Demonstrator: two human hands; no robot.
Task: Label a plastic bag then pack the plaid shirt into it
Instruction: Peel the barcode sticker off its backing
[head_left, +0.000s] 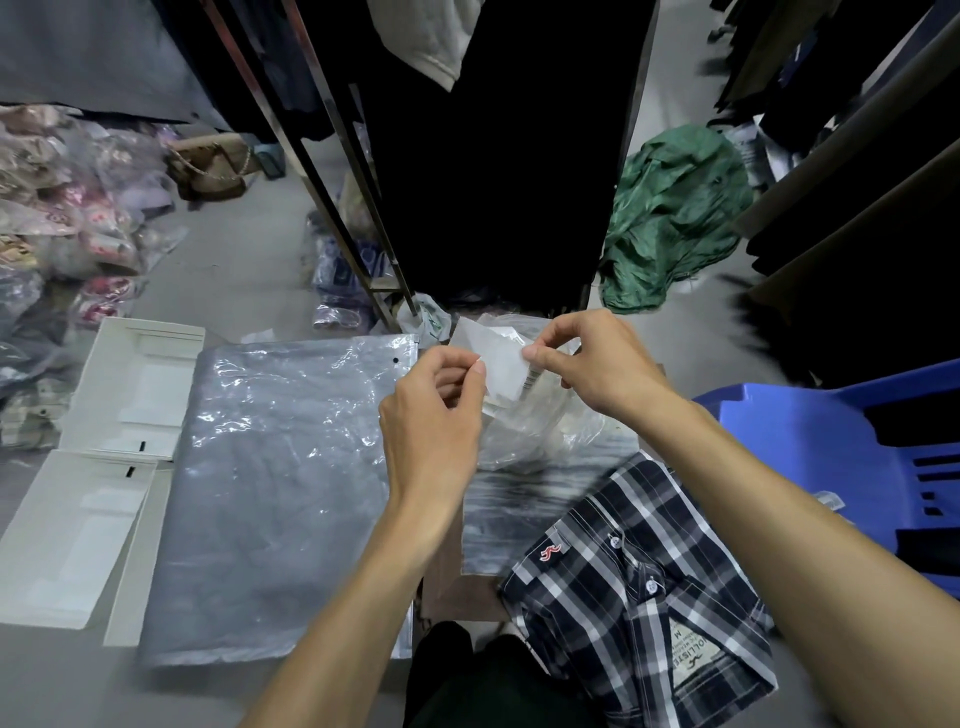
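Labelling looks under way: left hand (436, 400) and right hand (587, 358) fingers pinch a small white label sheet (501, 371), clear plastic bag (280, 488) at 9 o'clock unlabelled, folded navy-and-white plaid shirt (644, 587) at 5 o'clock unpacked.

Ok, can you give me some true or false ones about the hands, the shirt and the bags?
1. Both hands pinch a white label. True: the left hand and right hand hold the label between them.
2. The plaid shirt is already inside a bag. False: the shirt lies bare and folded, low on the right.
3. A green cloth lies on the floor beyond the hands. True: the green cloth is bunched up there.
4. The chair on the right is red. False: the chair is blue.
5. A pile of flat clear bags lies left of the hands. True: the bags are there.
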